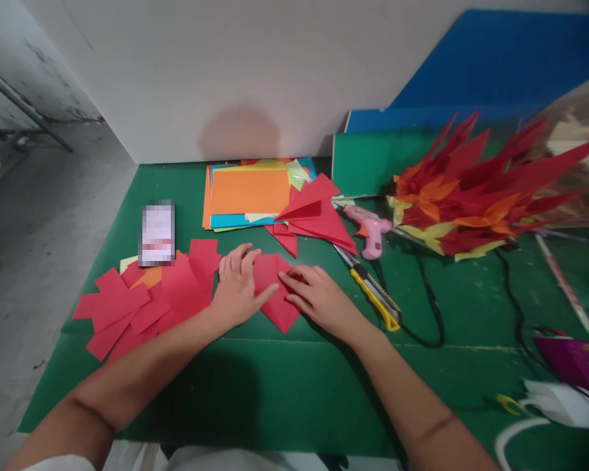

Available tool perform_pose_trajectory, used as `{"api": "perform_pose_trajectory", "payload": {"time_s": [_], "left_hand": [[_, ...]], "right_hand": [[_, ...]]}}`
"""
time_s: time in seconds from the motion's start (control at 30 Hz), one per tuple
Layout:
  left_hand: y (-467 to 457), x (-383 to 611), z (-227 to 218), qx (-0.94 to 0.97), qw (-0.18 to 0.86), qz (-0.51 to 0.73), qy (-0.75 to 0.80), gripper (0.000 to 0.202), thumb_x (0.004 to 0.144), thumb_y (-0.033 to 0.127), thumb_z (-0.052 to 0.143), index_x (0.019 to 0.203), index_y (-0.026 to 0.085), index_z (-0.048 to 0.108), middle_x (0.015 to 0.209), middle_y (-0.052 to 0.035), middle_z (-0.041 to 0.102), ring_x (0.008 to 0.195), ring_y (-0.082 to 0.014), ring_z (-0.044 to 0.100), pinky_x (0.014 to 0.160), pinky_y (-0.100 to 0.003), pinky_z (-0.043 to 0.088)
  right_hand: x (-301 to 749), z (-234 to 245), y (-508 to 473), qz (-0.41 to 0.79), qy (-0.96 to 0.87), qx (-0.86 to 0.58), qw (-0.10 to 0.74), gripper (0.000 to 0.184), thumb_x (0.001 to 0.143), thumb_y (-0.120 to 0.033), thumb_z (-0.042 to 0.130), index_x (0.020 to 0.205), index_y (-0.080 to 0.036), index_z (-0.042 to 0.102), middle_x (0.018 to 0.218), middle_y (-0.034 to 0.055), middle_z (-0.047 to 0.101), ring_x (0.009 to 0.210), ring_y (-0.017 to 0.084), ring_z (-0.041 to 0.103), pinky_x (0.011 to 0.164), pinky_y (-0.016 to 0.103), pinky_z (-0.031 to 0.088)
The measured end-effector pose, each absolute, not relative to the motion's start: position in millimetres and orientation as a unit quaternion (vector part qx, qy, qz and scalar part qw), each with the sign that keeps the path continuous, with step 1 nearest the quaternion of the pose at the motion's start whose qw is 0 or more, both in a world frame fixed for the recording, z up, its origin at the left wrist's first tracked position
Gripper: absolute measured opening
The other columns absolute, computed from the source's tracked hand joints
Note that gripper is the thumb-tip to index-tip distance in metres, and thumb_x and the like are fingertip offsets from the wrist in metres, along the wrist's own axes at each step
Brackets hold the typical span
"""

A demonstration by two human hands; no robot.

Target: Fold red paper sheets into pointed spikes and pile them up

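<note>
Paper [283, 315], red and creased to a point toward us, lies flat on the green counter [201, 399] between our left grip [238, 281] and right grip [324, 297], its sides partly covered. The left is spread over one edge; the right touches the other, though we cannot tell whether it pinches. We see the phone [157, 232] only blurred.

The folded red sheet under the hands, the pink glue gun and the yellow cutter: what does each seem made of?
Red sheet: matt paper or thin card, judging by its crisp creases.
Pink glue gun: probably plastic, with a smooth, moulded-looking body.
Yellow cutter: likely plastic-handled; its greyish front end may be metal.
</note>
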State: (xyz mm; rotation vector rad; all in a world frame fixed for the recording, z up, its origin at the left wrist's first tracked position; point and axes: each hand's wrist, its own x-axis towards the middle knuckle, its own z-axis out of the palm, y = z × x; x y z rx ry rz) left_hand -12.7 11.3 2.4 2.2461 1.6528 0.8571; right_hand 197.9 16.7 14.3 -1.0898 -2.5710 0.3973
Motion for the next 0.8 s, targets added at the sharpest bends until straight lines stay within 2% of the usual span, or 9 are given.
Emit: {"api": "perform_pose_trajectory", "payload": {"time_s": [0.1,0.23,0.43,0.53,0.63,0.73,0.8], "left_hand": [[11.8,-12.0,1.8,0.746,0.157,0.354,0.543,0.061,0.080,0.038,0.064,0.128,0.023,0.028,0.131,-0.0152,0.032,0.116,-0.0261,0.046,0.095,-0.048,0.044],[15.2,-11.6,2.2,0.678,0.216,0.434,0.553,0.056,0.079,0.028,0.064,0.123,0.026,0.031,0.126,-0.0110,0.028,0.101,-0.0182,0.051,0.082,-0.038,0.053],[23.1,-12.2,-8.0,0.600,0.290,0.483,0.568,0.054,0.077,0.018,0.059,0.121,0.027,0.029,0.122,-0.0090,0.033,0.092,-0.0130,0.053,0.068,-0.026,0.055],[26.4,-12.8,-10.5,0.584,0.329,0.488,0.560,0.050,0.076,0.016,0.055,0.117,0.025,0.029,0.113,-0.0071,0.041,0.082,-0.0103,0.055,0.067,-0.025,0.054],[25.4,-12.5,-3.5,0.607,0.339,0.474,0.540,0.032,0.079,0.017,0.051,0.108,0.022,0.038,0.094,-0.0035,0.051,0.076,-0.0105,0.056,0.068,-0.025,0.052],[20.8,-11.6,9.6,0.700,0.308,0.426,0.483,0.008,0.083,0.021,0.051,0.091,0.020,0.051,0.087,-0.0035,0.059,0.079,-0.0140,0.058,0.073,-0.030,0.051],[17.5,-11.1,16.1,0.767,0.275,0.378,0.439,0.006,0.085,0.024,0.053,0.083,0.020,0.057,0.086,-0.0039,0.063,0.085,-0.0169,0.059,0.081,-0.035,0.049]], "right_hand": [[198.3,14.0,16.4,0.137,-0.901,-0.382,0.153,0.040,0.091,-0.035,0.050,0.126,-0.016,0.057,0.117,0.0145,0.058,0.098,0.024,0.054,0.087,0.042,0.047],[197.9,14.1,16.3,0.137,-0.903,-0.378,0.150,0.045,0.090,-0.039,0.051,0.130,-0.019,0.054,0.120,0.0152,0.057,0.101,0.026,0.054,0.087,0.045,0.048],[197.6,14.6,15.9,0.138,-0.903,-0.378,0.149,0.045,0.090,-0.039,0.051,0.130,-0.020,0.053,0.119,0.0147,0.058,0.099,0.025,0.055,0.087,0.044,0.048],[197.5,14.7,15.7,0.136,-0.905,-0.376,0.146,0.043,0.090,-0.038,0.052,0.129,-0.020,0.054,0.120,0.0144,0.057,0.099,0.025,0.054,0.088,0.044,0.047],[197.7,15.1,15.7,0.134,-0.905,-0.378,0.142,0.042,0.090,-0.038,0.052,0.127,-0.018,0.056,0.119,0.0143,0.057,0.098,0.024,0.054,0.087,0.042,0.047],[198.2,15.6,15.8,0.139,-0.904,-0.378,0.146,0.041,0.090,-0.037,0.052,0.125,-0.017,0.057,0.120,0.0138,0.057,0.100,0.025,0.053,0.088,0.042,0.047],[198.6,16.1,15.7,0.148,-0.902,-0.378,0.150,0.039,0.091,-0.036,0.051,0.125,-0.018,0.056,0.120,0.0132,0.057,0.101,0.025,0.054,0.088,0.042,0.047]]}}
